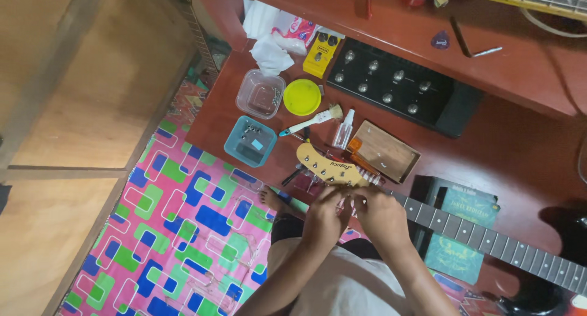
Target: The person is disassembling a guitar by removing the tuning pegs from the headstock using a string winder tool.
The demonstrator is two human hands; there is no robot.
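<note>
Two hands at the guitar headstock

Left hand and right hand pinch narrowly at the neck; a slip could drop small parts.

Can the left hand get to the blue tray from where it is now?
Probably yes. The left hand is at the guitar neck by the headstock, and the blue tray sits open on the red surface up and to its left. Only the headstock and a few small tools lie near the path.
</note>
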